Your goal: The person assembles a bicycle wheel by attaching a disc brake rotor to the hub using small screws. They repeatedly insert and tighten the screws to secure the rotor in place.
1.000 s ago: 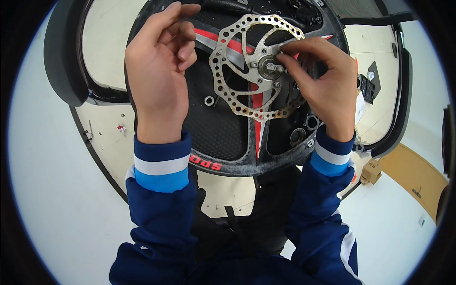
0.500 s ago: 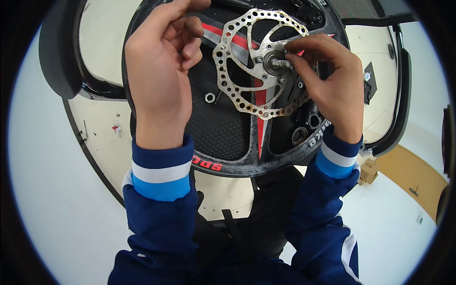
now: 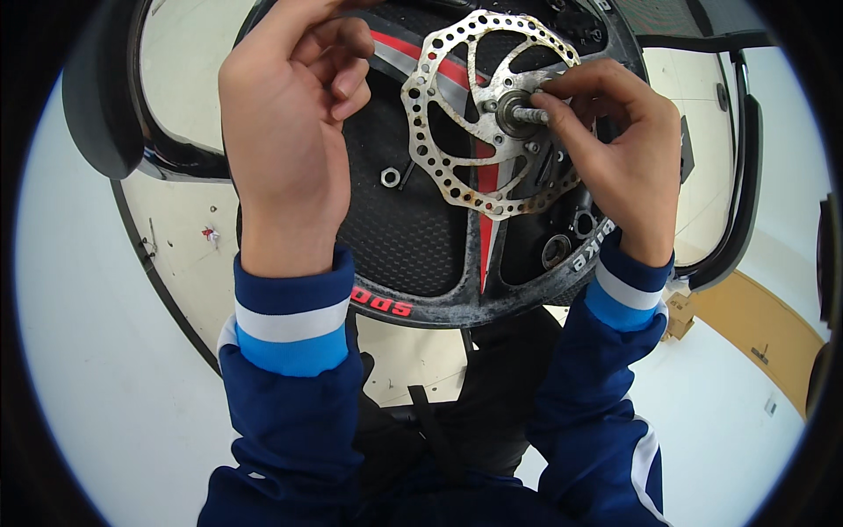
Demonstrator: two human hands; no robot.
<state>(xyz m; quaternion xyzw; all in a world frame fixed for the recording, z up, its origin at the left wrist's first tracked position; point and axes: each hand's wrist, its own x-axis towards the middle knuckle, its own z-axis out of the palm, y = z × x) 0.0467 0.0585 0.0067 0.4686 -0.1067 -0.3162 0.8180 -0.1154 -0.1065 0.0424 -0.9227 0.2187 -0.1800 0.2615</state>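
Note:
A spoked-look black wheel (image 3: 404, 255) with red and grey stripes lies flat before me, carrying a round, perforated brake disc (image 3: 446, 189) on its hub. From the hub's centre a threaded axle (image 3: 529, 115) sticks up. My right hand (image 3: 619, 145) is closed, thumb and index finger pinched right beside the axle's end; what sits between the fingertips is too small to make out. Over the wheel's left side, my left hand (image 3: 290, 132) is raised, its fingers loosely curled and apart, with nothing visible in them. The top edge cuts off part of it.
A hex nut (image 3: 390, 177) rests on the wheel beside a thin dark rod. Ring-shaped parts (image 3: 556, 251) lie at its lower right, more dark parts (image 3: 575, 26) at the top right. Chair armrests (image 3: 101, 105) flank the wheel. Cardboard boxes (image 3: 679, 316) stand on the floor at right.
The wheel and disc appear slightly farther right. My right hand has shifted a little right along with the axle, still pinched; my left hand has moved slightly left.

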